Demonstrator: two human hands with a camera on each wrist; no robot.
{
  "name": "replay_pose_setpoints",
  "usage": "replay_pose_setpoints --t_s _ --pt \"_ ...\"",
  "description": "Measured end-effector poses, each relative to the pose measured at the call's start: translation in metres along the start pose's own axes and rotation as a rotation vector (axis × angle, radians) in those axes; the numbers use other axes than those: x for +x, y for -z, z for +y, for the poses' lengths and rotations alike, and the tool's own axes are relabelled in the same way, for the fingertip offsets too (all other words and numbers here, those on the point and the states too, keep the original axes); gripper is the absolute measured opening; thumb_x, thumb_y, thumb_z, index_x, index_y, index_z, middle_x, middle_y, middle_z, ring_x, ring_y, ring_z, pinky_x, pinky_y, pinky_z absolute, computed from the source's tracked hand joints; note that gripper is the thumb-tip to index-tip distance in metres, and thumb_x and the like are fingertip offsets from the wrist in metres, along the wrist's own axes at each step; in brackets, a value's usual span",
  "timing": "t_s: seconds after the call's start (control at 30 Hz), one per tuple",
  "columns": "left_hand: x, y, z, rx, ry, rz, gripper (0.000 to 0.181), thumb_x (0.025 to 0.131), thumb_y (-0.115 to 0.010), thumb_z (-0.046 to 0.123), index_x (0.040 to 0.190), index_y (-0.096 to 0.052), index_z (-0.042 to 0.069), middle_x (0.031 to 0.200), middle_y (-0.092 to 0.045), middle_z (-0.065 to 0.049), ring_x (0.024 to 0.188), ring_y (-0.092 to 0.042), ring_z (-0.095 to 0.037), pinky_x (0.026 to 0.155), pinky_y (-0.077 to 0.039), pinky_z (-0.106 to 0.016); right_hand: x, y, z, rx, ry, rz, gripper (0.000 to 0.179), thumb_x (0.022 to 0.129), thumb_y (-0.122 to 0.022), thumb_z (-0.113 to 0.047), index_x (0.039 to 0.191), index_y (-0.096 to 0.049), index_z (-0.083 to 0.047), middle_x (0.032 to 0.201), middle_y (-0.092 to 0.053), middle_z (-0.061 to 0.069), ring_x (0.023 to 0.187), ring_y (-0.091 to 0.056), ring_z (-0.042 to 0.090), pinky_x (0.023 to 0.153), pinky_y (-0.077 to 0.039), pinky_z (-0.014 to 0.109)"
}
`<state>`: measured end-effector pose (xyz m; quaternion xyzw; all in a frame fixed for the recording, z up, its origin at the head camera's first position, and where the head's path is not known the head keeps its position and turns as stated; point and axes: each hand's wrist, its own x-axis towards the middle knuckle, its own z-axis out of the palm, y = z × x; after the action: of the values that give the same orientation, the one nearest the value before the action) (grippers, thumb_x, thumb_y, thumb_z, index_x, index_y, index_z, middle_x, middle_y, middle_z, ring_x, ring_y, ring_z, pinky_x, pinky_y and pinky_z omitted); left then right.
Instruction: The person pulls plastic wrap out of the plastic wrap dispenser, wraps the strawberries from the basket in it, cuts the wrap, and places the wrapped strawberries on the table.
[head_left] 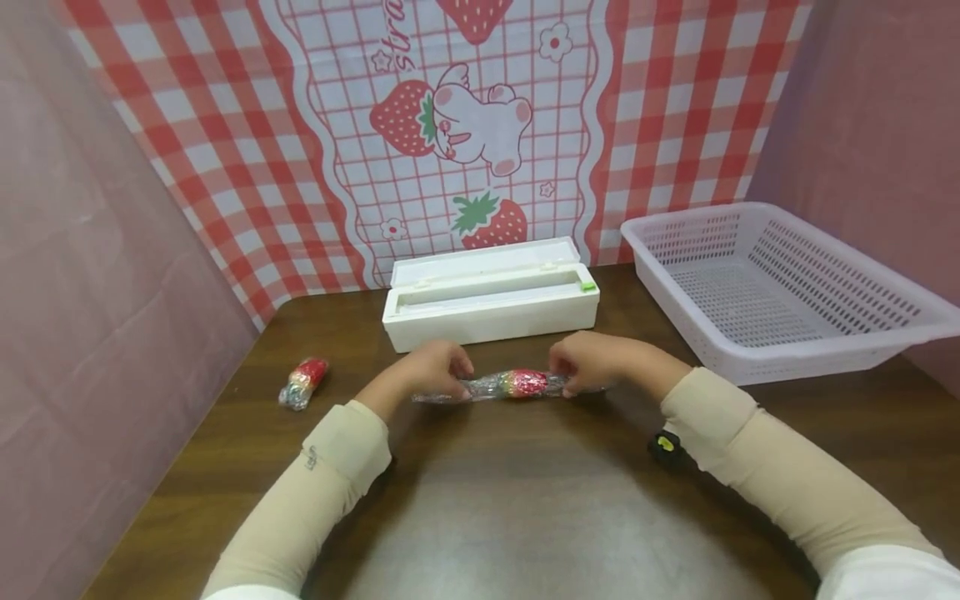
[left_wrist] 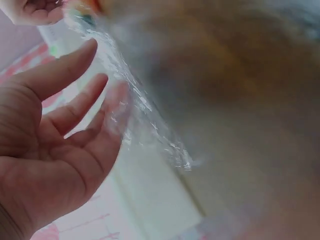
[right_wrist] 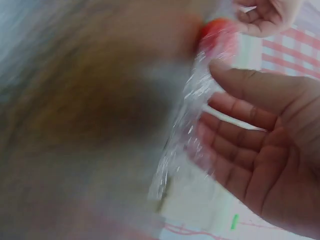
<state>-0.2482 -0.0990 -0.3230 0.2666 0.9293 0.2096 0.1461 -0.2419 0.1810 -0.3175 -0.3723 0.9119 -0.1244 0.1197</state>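
Note:
In the head view, a clear plastic film [head_left: 486, 387] stretches sideways close over the table, wrapped round a small red, yellow and green object [head_left: 527, 383] whose kind does not show. My left hand [head_left: 435, 368] touches the film's left end, its thumb and fingers apart in the left wrist view. At the other end is my right hand [head_left: 588, 360]. Its loosely bent fingers [right_wrist: 235, 132] lie against the film in the right wrist view, with the thumb apart from them. The film's crinkled edge hangs past the fingertips in both wrist views.
Behind the hands stands a long white box [head_left: 491, 321] with its lid raised and a green piece at its right end. A similar film-wrapped red and yellow object [head_left: 303, 382] lies at left. A white plastic basket [head_left: 720, 333] is at right. The brown table [head_left: 487, 517] extends in front.

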Motion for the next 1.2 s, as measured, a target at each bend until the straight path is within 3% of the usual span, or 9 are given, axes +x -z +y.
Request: replay_pose_setpoints --t_s 0.2,0.4,0.7,1.03,1.2 --pt "0.000 0.008 0.020 0.097 -0.080 0.105 0.043 0.076 -0.084 0.017 0.112 -0.066 0.003 0.107 -0.065 -0.010 0.101 -0.059 -0.026 0.089 -0.049 -0.038 -0.005 0.007 -0.011 -0.055 -0.028 0.123 0.035 0.075 -0.082 -0.013 0.104 -0.066 0.000 0.098 -0.064 0.009 0.094 -0.061 0.026 0.086 -0.051 0.044" --pt "0.003 0.010 0.031 0.047 -0.099 0.189 0.043 0.075 -0.085 0.018 0.111 -0.068 0.004 0.113 -0.066 -0.009 0.106 -0.059 -0.027 0.092 -0.049 -0.038 0.014 0.002 -0.022 -0.046 0.000 0.143 0.048 0.076 -0.083 -0.020 0.114 -0.063 0.002 0.108 -0.063 0.013 0.102 -0.059 0.030 0.093 -0.048 0.045" --pt "-0.001 0.006 0.028 -0.005 -0.073 0.257 0.035 0.080 -0.081 0.021 0.108 -0.069 0.003 0.111 -0.067 -0.010 0.101 -0.061 -0.027 0.090 -0.050 -0.038 0.036 -0.009 -0.021 0.014 0.039 0.143 0.051 0.070 -0.088 -0.018 0.110 -0.063 0.002 0.102 -0.065 0.010 0.094 -0.058 0.024 0.087 -0.049 0.041" --pt "-0.003 0.010 0.035 -0.040 -0.070 0.282 0.031 0.085 -0.077 0.021 0.109 -0.070 0.002 0.111 -0.068 -0.014 0.100 -0.063 -0.030 0.087 -0.051 -0.040 0.039 -0.010 -0.021 0.037 0.009 0.115 0.031 0.074 -0.084 -0.011 0.098 -0.067 -0.003 0.085 -0.064 0.000 0.077 -0.057 0.014 0.071 -0.050 0.032" --pt "-0.006 0.010 0.042 -0.061 -0.040 0.314 0.017 0.090 -0.070 0.016 0.102 -0.072 0.004 0.091 -0.069 -0.007 0.085 -0.062 -0.021 0.076 -0.051 -0.035 0.034 -0.004 -0.025 0.026 -0.004 0.152 0.027 0.074 -0.083 -0.011 0.095 -0.068 -0.006 0.081 -0.062 -0.002 0.074 -0.056 0.013 0.068 -0.050 0.031"
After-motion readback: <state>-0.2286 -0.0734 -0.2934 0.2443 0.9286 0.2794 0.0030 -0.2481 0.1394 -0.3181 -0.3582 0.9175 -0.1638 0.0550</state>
